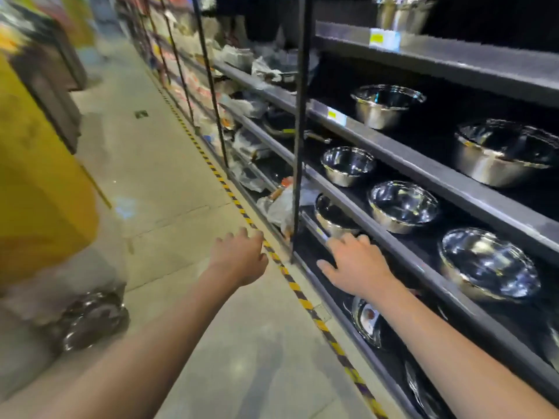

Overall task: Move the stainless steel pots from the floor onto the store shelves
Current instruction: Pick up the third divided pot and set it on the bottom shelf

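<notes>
Several stainless steel pots stand on the dark store shelves (408, 158) at my right, among them one (402, 205) on the middle shelf and a larger one (488, 264) nearer me. A blurred steel pot (90, 319) sits on the floor at the lower left. My right hand (354, 263) reaches toward the lower shelf's front edge, fingers spread and holding nothing. My left hand (239, 255) hangs over the floor beside the shelf base, fingers loosely bent and empty.
A black upright post (299, 146) splits the shelving. Yellow-and-black striped tape (290, 276) runs along the floor at the shelf foot. Something blurred and yellow (39, 176) fills the left side. Plastic-wrapped pans (248, 140) crowd the farther shelves.
</notes>
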### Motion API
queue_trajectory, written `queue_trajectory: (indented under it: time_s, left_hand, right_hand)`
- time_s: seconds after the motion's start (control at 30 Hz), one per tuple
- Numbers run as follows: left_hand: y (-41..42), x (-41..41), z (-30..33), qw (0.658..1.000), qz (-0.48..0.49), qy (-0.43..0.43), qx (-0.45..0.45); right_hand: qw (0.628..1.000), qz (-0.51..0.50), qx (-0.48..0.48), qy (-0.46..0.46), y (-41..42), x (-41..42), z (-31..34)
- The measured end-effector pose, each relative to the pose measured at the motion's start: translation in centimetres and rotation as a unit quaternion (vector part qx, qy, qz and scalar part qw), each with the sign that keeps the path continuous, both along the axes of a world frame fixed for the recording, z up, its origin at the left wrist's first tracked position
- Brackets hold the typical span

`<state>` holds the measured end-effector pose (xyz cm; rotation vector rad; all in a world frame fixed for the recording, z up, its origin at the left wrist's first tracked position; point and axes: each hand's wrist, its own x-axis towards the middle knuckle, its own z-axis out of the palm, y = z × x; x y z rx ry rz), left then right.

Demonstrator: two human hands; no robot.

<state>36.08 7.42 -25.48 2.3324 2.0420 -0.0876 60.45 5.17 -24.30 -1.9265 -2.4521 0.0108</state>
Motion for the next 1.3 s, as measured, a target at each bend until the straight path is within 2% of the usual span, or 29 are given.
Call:
queue_trajectory:
  time_s: [0.07,0.33,0.5,0.67,0.83,1.07,1.3]
  left_hand:
    - [-1.9,-6.7,0.4,0.998,0.062,0.001,0.006]
    - [-13.1,-28.3,1.0,0.975,0.213,0.05,0.043]
    - [-18.9,-38.0,-0.2,0.948,0.316,0.023,0.019]
    - [-20.7,-45.1,-1.8,0.92,0.391,-0.033,-0.005]
    - [-18.7,-52.5,-4.8,0.903,0.428,-0.038,-0.013]
    - [-9.8,-64.1,-8.6,0.894,0.441,-0.049,-0.055]
    - [-1.5,-73.0,-16.5,0.888,0.435,-0.086,-0.125]
  right_hand:
    - [0.998,0.063,0.004,-0.005,0.7,-7.1,0.4]
    - [0.977,0.214,0.005,0.019,-1.3,-33.2,-0.1]
    - [0.955,0.295,-0.023,0.018,-4.3,-45.6,-1.7]
    - [0.935,0.351,-0.042,0.007,-4.4,-54.2,-3.3]
    - [0.919,0.388,-0.068,0.014,-0.8,-62.9,-5.6]
    - [0.91,0.402,-0.104,0.009,7.9,-74.5,-9.4]
    - [0.896,0.414,-0.154,-0.043,15.6,-83.7,-18.1]
